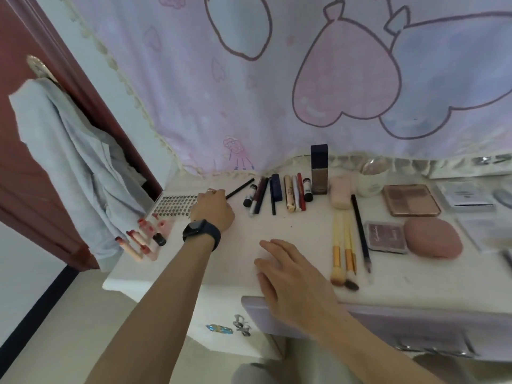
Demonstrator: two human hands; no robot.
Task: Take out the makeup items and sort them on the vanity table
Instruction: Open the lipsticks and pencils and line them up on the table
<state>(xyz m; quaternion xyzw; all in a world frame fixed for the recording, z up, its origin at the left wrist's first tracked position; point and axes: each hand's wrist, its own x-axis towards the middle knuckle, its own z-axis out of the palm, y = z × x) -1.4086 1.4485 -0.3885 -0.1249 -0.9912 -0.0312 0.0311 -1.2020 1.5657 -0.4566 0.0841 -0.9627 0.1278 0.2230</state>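
Note:
On the white vanity table (pixel 277 228), my left hand (pixel 213 209), with a dark watch on its wrist, grips the near end of a thin black pencil (pixel 240 188) beside a tray of false lashes (pixel 173 205). My right hand (pixel 288 270) rests flat and open on the table's front edge, holding nothing. A row of pens, mascaras and liners (pixel 277 194) lies behind. A dark foundation bottle (pixel 319 169) stands upright. Brushes (pixel 345 245), an eyeshadow palette (pixel 411 199), a blush compact (pixel 385 236) and a pink puff case (pixel 433 239) lie to the right.
Several lipsticks (pixel 144 239) lie at the table's left corner. A white jar (pixel 371 178) and clear boxes (pixel 468 196) sit at the back right. A pink heart curtain (pixel 304 79) hangs behind. A grey garment (pixel 72 162) hangs on the red door at the left.

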